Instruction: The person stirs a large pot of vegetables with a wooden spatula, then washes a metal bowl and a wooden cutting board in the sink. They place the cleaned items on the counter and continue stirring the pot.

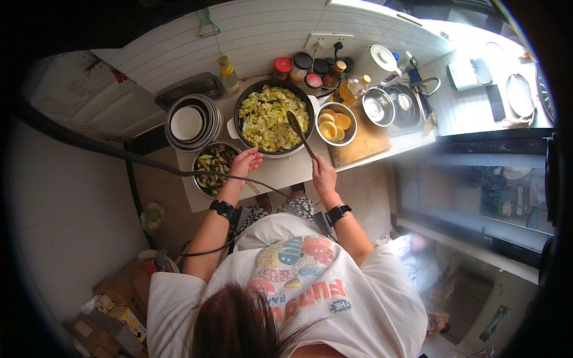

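Chopped cabbage [268,116] fills a round, dark-lined electric pan [241,96] with white side handles. My right hand [324,176] grips the handle of a dark spatula [296,126], whose blade rests over the cabbage at the pan's right side. Just off the pan's front rim is my left hand [246,162], fingers apart and holding nothing. Beneath that wrist stands a metal bowl [195,182] of cooked vegetables [211,169], with chopsticks [252,187] partly hidden by the hand. Right of the pan, a steel bowl [353,135] contains several round yellow flatbreads [328,129].
Stacked metal bowls [219,121] stand left of the pan. Behind it are a glass bottle [228,76] and several seasoning jars [301,67]. A wooden cutting board [365,145], an oil bottle [353,89] and a sink [412,112] lie to the right. A black cable [152,163] crosses the view.
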{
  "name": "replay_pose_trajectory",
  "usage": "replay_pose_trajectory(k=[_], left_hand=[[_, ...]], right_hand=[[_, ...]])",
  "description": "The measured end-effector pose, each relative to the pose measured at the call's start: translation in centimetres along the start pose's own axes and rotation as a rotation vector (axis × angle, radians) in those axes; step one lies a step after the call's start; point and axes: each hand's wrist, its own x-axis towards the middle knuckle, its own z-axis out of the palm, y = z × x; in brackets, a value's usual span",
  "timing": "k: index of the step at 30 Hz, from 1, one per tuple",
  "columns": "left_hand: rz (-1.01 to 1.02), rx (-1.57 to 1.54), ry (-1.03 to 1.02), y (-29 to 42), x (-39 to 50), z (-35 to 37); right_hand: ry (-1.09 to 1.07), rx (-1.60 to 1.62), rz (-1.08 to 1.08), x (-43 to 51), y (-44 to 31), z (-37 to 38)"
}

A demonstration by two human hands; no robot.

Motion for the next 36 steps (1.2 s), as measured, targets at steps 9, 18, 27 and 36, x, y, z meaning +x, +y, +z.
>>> replay_pose_trajectory(k=[9, 18, 27, 36], left_hand=[[0.019, 0.051, 0.013, 0.1, -0.3, 1.0], [0.019, 0.068, 0.023, 0.3, -0.2, 1.0], [0.008, 0.05, 0.02, 0.1, -0.2, 0.9], [0.015, 0.098, 0.008, -0.1, -0.5, 1.1]], right_hand=[[0.16, 0.026, -0.318, 1.4, -2.2, -2.4], [0.055, 0.207, -0.147, 1.3, -1.8, -1.2], [-0.388, 1.399, 0.485, 1.8, 2.8, -0.5], [-0.07, 1.265, 0.614, 2.5, 13.6, -2.7]])
